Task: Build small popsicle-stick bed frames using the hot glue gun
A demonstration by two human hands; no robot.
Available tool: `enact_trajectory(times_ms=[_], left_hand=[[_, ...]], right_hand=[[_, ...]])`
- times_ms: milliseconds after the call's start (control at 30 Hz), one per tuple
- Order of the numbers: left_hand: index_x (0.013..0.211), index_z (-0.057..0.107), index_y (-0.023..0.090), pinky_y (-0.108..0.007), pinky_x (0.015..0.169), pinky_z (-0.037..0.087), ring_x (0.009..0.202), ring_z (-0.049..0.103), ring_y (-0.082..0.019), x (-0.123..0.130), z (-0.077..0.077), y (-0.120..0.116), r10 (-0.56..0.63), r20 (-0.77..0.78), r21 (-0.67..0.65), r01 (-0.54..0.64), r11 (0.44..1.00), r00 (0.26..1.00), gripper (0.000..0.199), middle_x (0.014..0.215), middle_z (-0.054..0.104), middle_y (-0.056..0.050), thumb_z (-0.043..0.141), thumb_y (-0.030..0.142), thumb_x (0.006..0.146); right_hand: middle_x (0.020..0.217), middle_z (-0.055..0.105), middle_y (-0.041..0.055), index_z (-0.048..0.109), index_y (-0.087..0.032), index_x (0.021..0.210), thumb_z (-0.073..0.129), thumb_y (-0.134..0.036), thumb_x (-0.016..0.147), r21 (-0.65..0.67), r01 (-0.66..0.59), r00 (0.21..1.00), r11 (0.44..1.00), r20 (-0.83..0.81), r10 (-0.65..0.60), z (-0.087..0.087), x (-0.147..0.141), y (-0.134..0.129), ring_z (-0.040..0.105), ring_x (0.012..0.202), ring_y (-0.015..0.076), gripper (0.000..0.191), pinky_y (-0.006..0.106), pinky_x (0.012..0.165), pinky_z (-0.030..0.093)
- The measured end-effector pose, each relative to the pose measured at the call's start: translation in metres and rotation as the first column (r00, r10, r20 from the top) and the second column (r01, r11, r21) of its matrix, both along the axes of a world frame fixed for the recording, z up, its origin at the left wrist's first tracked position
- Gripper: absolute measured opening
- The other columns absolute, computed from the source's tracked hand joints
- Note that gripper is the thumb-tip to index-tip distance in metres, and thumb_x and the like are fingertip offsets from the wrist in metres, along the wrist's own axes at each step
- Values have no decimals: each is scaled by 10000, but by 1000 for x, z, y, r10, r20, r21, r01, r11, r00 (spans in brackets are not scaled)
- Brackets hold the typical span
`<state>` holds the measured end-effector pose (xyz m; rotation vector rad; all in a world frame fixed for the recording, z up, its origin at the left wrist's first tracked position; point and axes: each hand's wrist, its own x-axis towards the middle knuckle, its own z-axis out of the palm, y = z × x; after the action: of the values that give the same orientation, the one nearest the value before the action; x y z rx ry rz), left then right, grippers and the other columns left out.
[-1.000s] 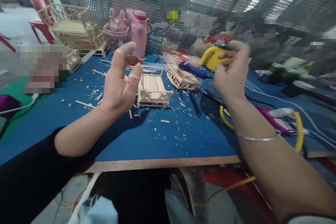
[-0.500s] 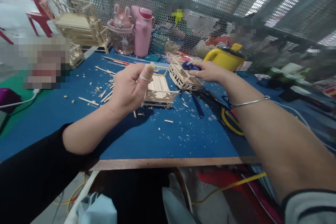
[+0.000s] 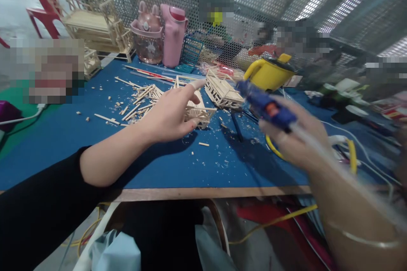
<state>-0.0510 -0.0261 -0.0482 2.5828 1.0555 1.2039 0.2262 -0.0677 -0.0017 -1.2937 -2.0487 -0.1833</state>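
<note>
Left hand (image 3: 170, 112) spread over the small stick model (image 3: 201, 114) at centre; right hand (image 3: 294, 148) wrapped around a blue glue gun (image 3: 260, 102) at centre right.
The left forearm slants in from the lower left, palm down, thumb and index finger apart; whether they touch the model I cannot tell. The right forearm rises from the lower right, blurred, its fingers closed on the glue gun, whose nose points to the upper left, near a second stick model (image 3: 224, 89) and a yellow pot (image 3: 270, 75). Below the hands, chip-strewn blue tabletop (image 3: 171, 167) stretches to a wooden edge (image 3: 206, 194) across the lower frame; loose sticks (image 3: 135, 110) crowd the left hand's far side.
</note>
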Motion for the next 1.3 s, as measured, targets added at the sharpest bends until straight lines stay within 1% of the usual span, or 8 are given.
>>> enact_trajectory(times_ms=[67, 133, 267, 400, 533, 733, 967, 1300], left_hand=[[1433, 276, 168, -402, 908, 461, 1020, 599, -247, 1, 2, -2, -10, -22, -39, 9, 999, 1000, 754, 1118, 649, -91, 579, 165, 743], [1447, 246, 155, -376, 912, 459, 1035, 594, -237, 1, 4, -3, -14, -29, -68, 12, 998, 999, 769, 1123, 643, -91, 562, 149, 747], [1470, 192, 133, -336, 875, 462, 1023, 597, -222, 1, 6, -4, -8, -17, -88, 6, 996, 1000, 807, 1133, 638, -92, 538, 125, 741], [1468, 201, 130, -322, 837, 462, 1016, 597, -221, 0, 4, -3, -10, -4, -73, 10, 997, 1000, 804, 1136, 641, -91, 524, 119, 733], [1471, 196, 148, -309, 811, 462, 1002, 597, -214, 0, 3, -3, -13, -5, -63, 13, 998, 1000, 815, 1140, 642, -90, 529, 116, 728], [1471, 189, 152, -307, 805, 464, 1008, 595, -213, 0, 4, -3, -12, -15, -63, 11, 998, 1000, 808, 1140, 643, -89, 530, 121, 739], [1475, 182, 163, -308, 797, 465, 977, 607, -207, 0, 4, -3, -10, -22, -59, 9, 998, 1000, 817, 1134, 645, -86, 529, 116, 737], [1466, 206, 127, -315, 817, 464, 996, 598, -215, 1, 7, -4, -4, -22, -99, 2, 995, 1000, 810, 1140, 644, -91, 534, 124, 726]], right_hand=[[1076, 715, 58, 558, -289, 1289, 643, -338, 827, -14, -91, 991, 996, 96, 92, -20, 0, -27, 694, 861, 233, 472, 340, 701, 548], [1206, 672, 52, 458, -288, 1385, 586, -259, 869, -72, -146, 972, 987, 177, 157, -36, -1, -43, 678, 991, 226, 532, 341, 810, 551], [1228, 668, 60, 407, -259, 1422, 553, -231, 888, -59, -181, 962, 982, 199, 189, -52, -5, -47, 680, 1009, 218, 555, 337, 842, 552], [1181, 692, 76, 438, -233, 1396, 537, -254, 894, -21, -158, 965, 987, 207, 159, -53, -9, -41, 701, 956, 212, 513, 314, 826, 556], [1136, 712, 61, 442, -251, 1390, 530, -243, 887, -3, -166, 961, 986, 224, 163, -51, -13, -42, 710, 906, 205, 511, 303, 797, 558], [1128, 713, 74, 487, -234, 1349, 515, -312, 903, 27, -142, 965, 990, 226, 132, -50, -17, -40, 706, 938, 225, 454, 322, 810, 554], [1160, 702, 87, 492, -221, 1338, 486, -360, 921, 19, -155, 963, 988, 228, 147, -50, -18, -35, 700, 959, 228, 439, 333, 816, 549], [1123, 712, 70, 521, -245, 1324, 505, -387, 911, 38, -71, 978, 997, 197, 62, -50, -19, -38, 701, 885, 233, 437, 340, 753, 559]])
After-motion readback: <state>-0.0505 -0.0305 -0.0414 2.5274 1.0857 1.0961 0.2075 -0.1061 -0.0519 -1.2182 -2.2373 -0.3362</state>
